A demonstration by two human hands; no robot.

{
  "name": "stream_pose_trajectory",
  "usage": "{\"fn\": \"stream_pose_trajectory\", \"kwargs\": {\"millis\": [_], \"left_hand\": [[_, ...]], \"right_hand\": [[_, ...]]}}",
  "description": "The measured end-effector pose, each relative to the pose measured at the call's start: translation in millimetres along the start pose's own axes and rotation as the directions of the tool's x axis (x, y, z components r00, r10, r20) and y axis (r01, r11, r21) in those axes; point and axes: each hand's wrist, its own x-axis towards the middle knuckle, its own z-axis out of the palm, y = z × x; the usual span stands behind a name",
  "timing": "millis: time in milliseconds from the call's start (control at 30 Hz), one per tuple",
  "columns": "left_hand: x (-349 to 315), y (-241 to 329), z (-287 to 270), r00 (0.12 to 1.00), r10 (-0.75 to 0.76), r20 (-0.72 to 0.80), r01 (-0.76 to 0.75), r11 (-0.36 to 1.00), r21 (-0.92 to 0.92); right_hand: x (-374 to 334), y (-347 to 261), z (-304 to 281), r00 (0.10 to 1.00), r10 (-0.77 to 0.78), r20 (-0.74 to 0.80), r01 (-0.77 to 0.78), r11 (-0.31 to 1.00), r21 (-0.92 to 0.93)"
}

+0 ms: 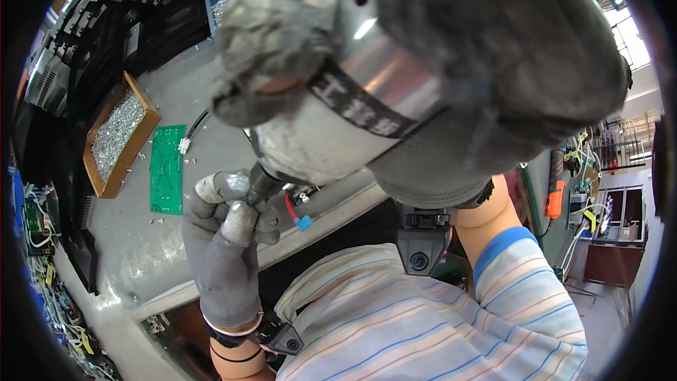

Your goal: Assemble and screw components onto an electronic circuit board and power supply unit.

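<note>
A pale, cylindrical power screwdriver (310, 144) with a dark label band and round vent holes fills the upper middle, very close and blurred. My right hand (522, 70), in a dark grey glove, is wrapped round its body. Worn, pale-coated glove fingers (275, 35) press on the body's left side. Lower left, my gloved left hand (229, 233) is closed, with its fingertips at the screwdriver's black nose (264, 185). Any small part inside that pinch is hidden. Left of it, a green circuit board (167, 169) lies on the grey bench, near a white connector (185, 145) on a black cable.
An open cardboard box (120, 137) full of small screws stands left of the board, with loose screws scattered round it. Black metal parts (106, 0) are stacked behind. A blue bin (218, 3) sits at the back. A blue connector (303, 224) lies near the bench edge. An orange-handled tool (556, 197) hangs right.
</note>
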Motion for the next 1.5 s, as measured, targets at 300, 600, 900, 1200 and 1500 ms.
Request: {"fn": "stream_pose_trajectory", "kwargs": {"millis": [300,600,900,1200,1500], "left_hand": [[-5.5,-11.1,8.3,0.969,0.249,0.001,-0.249,0.968,-0.021],[-11.6,-32.6,-21.4,0.884,0.447,0.14,-0.391,0.54,0.745],[4.3,-54.6,-31.2,0.867,0.396,0.302,-0.392,0.167,0.905],[8.8,-56.3,-35.0,0.89,0.363,0.276,-0.347,0.148,0.926],[8.2,-57.6,-38.8,0.885,0.366,0.289,-0.363,0.153,0.919]], "right_hand": [[-7.5,2.3,2.6,0.998,0.052,0.045,-0.053,0.999,0.009],[-30.9,-11.5,23.0,0.999,0.041,-0.012,-0.039,0.992,0.119],[-40.2,15.5,43.4,0.997,0.048,-0.057,-0.043,0.996,0.082],[-65.1,6.8,59.6,0.999,-0.009,-0.054,0.011,1.0,0.029],[-75.3,13.9,78.4,0.993,-0.099,-0.06,0.1,0.995,0.005]]}}
